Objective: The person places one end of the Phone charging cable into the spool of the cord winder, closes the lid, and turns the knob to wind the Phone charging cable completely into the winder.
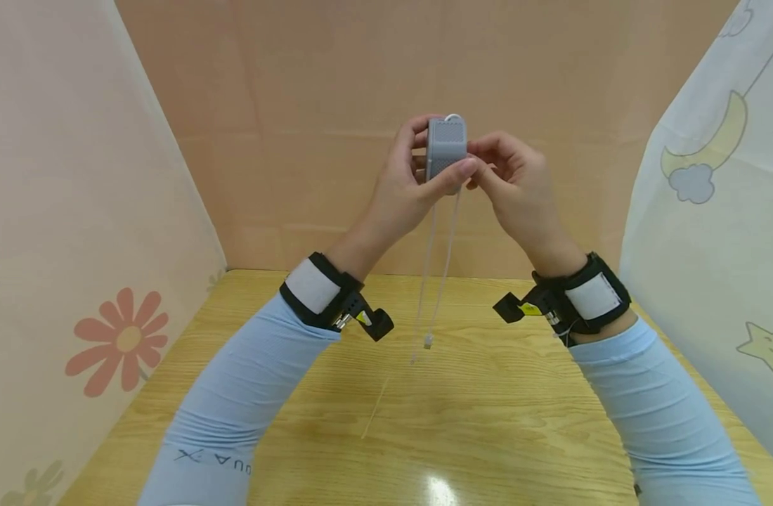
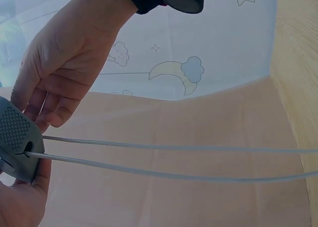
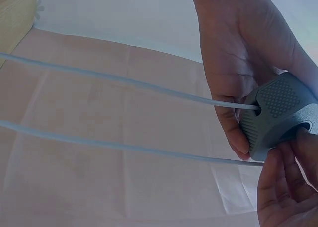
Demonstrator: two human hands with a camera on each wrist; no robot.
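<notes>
**Cable winder held up, two strands hanging**

Above the table, we see the left hand [image 1: 407, 184] wrapped around a small grey cable winder [image 1: 446, 147], thumb across its lower front and fingers behind. The right hand [image 1: 511, 177] meets it from the other side, fingertips pinching at the case's lower edge where the white cable [image 1: 438, 281] leaves it. Two strands run out through slots in the case [image 3: 281, 116] and hang down, the plug end [image 1: 428, 342] dangling just above the wooden table [image 1: 500, 422]. We judge the step in hand to be working the cable at the case; next we'd want the left grip steady and the strands kept untangled. How much cable sits coiled inside, we cannot tell.
</notes>
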